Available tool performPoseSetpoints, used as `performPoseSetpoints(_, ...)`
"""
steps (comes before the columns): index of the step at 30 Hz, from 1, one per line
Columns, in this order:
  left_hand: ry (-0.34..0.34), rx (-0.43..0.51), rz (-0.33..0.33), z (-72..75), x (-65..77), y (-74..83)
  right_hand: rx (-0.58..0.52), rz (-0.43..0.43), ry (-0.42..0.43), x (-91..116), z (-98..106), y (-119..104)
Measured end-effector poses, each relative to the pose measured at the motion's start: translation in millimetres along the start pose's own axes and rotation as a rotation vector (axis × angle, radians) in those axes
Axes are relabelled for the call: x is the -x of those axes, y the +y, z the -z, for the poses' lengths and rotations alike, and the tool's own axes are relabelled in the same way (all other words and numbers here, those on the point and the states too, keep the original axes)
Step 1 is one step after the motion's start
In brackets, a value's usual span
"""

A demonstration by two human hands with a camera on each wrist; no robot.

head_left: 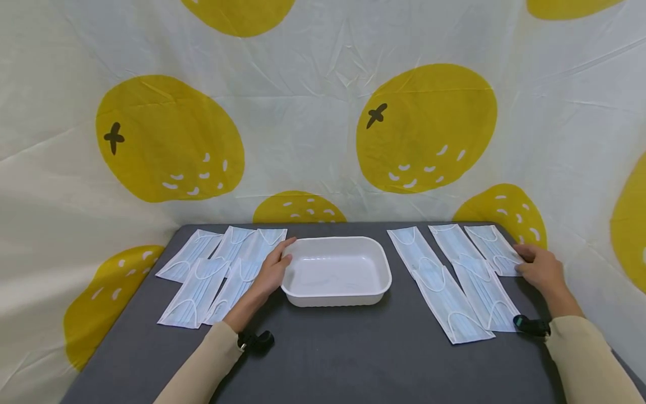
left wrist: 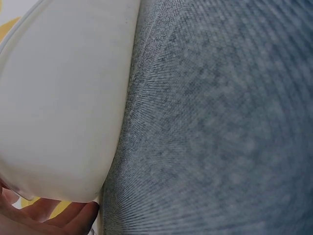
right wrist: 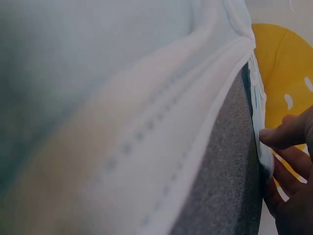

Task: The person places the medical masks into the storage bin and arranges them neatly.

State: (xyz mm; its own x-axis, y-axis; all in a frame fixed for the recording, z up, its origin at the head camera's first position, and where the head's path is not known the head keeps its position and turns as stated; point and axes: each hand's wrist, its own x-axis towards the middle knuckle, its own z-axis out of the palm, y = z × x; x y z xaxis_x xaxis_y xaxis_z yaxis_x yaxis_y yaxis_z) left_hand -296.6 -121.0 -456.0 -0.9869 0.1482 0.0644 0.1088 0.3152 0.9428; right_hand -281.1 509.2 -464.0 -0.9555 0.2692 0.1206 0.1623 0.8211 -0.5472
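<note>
White and rectangular, a tray [head_left: 335, 272] stands at the far middle of the dark grey table [head_left: 348, 359]; the left hand [head_left: 272, 270] grasps its left end. At the table's far right, the right hand [head_left: 544, 273] pinches the near right corner of a pale blue mask [head_left: 492, 249] between thumb and fingers. Other masks [head_left: 188, 300] lie in overlapping groups left and right of the tray, before a yellow-patterned cloth [head_left: 303, 129].
</note>
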Motion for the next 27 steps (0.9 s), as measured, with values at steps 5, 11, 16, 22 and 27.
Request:
performPoseSetpoints(5,-0.004,-0.002,0.013,-0.9,0.1,-0.4,-0.011,-0.040,-0.021,1.1,0.4,4.2)
performPoseSetpoints(11,-0.007,-0.003,0.014,-0.8,0.6,0.9,-0.065,-0.098,-0.035,1.7,1.6,6.1)
performPoseSetpoints(16,0.001,-0.016,0.015,-0.2,0.6,2.5,-0.131,-0.116,-0.079,1.0,3.0,5.1)
performPoseSetpoints(22,-0.005,-0.029,0.020,0.0,0.1,2.5,-0.187,-0.134,-0.109,0.9,4.7,1.3)
performPoseSetpoints(27,-0.005,-0.033,0.016,-0.5,-0.7,1.7,-0.199,-0.121,-0.065,2.8,5.6,-2.0)
